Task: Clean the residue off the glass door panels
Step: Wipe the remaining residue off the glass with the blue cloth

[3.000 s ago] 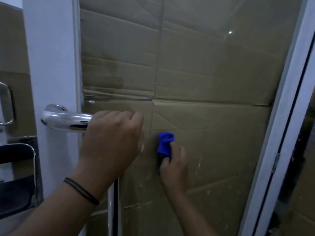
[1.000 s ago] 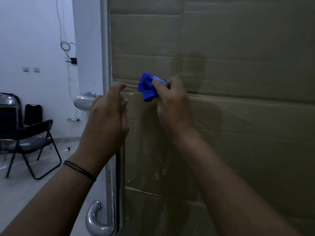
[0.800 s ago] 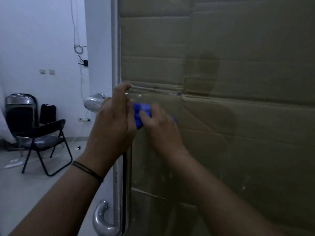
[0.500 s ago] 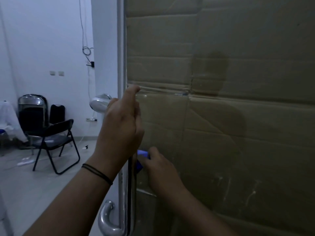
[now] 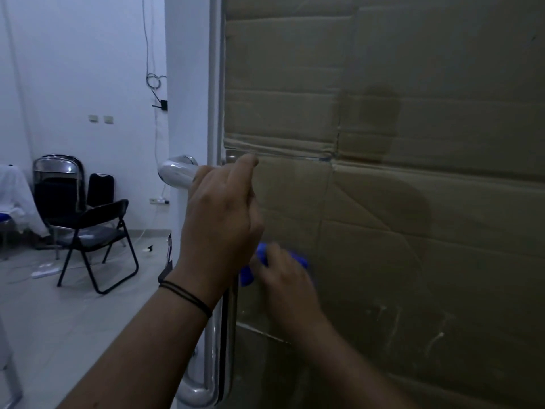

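Risk: my right hand (image 5: pixel 283 278) gripping crumpled blue cloth (image 5: pixel 246 274) smears residue; left hand (image 5: pixel 221 219) gripping chrome handle (image 5: pixel 177 172), door swings.

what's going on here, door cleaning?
Yes. A person is wiping a glass door panel that has cardboard behind it. The right hand presses a blue cloth to the glass low down, near the door's left edge. The left hand is curled around the chrome door handle, seemingly steadying the door. Pale streaks of residue show at lower right, not yet wiped.
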Demonstrator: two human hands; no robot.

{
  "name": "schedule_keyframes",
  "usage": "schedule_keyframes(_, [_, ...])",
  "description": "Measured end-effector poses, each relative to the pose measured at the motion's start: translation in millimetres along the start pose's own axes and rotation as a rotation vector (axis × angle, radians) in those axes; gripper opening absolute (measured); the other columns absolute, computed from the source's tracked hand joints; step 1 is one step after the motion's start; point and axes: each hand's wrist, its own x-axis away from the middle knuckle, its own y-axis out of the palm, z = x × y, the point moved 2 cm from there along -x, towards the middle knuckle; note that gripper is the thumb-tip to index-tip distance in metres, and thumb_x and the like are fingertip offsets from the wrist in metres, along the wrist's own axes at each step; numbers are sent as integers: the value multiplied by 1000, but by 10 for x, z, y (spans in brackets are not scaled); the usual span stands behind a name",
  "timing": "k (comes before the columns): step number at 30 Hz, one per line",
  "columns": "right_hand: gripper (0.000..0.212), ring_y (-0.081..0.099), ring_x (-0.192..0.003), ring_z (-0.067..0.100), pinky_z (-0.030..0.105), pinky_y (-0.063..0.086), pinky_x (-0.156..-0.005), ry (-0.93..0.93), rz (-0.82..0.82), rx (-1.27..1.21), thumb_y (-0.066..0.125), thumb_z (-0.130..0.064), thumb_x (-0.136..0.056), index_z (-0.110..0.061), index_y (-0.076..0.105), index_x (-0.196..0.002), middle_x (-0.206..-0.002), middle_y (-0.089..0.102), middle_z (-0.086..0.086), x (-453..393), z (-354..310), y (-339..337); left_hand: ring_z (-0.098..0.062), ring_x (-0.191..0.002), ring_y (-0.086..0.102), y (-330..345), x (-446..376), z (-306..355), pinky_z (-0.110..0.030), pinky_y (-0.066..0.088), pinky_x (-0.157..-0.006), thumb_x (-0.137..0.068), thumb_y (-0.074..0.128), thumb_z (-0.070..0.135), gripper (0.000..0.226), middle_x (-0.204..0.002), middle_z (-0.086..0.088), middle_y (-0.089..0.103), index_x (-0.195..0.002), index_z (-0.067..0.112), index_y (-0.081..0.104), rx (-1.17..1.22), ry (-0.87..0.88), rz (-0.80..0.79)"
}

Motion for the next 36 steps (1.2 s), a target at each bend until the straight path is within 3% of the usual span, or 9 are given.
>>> schedule_keyframes(2, [47,61,-72,13,22,46,-54,47,-223,-31,83,-24,-53,-23,70,-97,-86,61,2,268,-133,207,-11,-72,44,20,16,10,-31,35,-89,-83,38,9,35,-76,-4,56,-108,2,61,-34,7,0])
schedule_keyframes(4, [23,58,-85,14,26,44,-65,189,-396,-213,66,-28,-79,-25,62,-102,-99,59,3,402,-164,284,-14,-74,47,35,42,20,-34,36,-90,-82,38,9,36,-78,-7,60,-108,2,63,-85,20,-17])
schedule_keyframes(9, [30,33,-80,-4,1,31,-71,351,110,-489,46,-12,-89,-13,63,-113,-101,54,11,266,52,-209,-22,-76,54,71,96,26,-34,33,-94,-85,38,12,35,-80,-6,60,-109,4,63,-197,50,-48])
schedule_keyframes(14, [34,41,-74,8,12,31,-56,302,529,-73,53,-5,-83,-5,62,-115,-91,47,8,-21,508,-1016,-24,-76,55,94,95,42,-33,31,-94,-85,39,13,34,-80,-9,62,-107,5,64,-234,51,-38])
schedule_keyframes(18, [29,49,-68,27,36,45,-55,302,379,-20,62,3,-82,0,65,-110,-85,49,15,-48,569,-861,-25,-75,55,100,98,36,-34,31,-94,-85,42,12,31,-79,-9,61,-106,5,64,-277,58,-41])
schedule_keyframes(22, [28,49,-62,15,25,41,-49,230,86,-28,62,-7,-81,-10,64,-110,-86,51,8,323,287,-242,-27,-75,55,130,88,55,-35,30,-93,-86,45,11,24,-79,-9,61,-101,6,63,-362,62,-53])
schedule_keyframes(26, [32,51,-87,20,32,37,-66,254,-257,-168,36,-24,-98,-20,46,-128,-107,40,3,676,57,282,-29,-76,53,163,83,81,-36,29,-95,-85,47,10,17,-77,-9,61,-91,8,64,-460,33,-93])
schedule_keyframes(31, [26,42,-74,-10,3,34,-63,369,192,-357,52,-11,-87,-14,61,-111,-83,33,-17,489,191,-301,-28,-79,52,178,113,63,-37,27,-97,-86,47,15,18,-76,-9,60,-86,10,64,-551,44,-150])
schedule_keyframes(36, [34,36,-75,6,10,30,-65,346,547,-73,46,-7,-83,-5,65,-111,-90,46,7,280,626,-956,-29,-82,51,189,115,75,-37,26,-99,-84,48,18,20,-78,-9,62,-86,10,67,-582,34,-147])
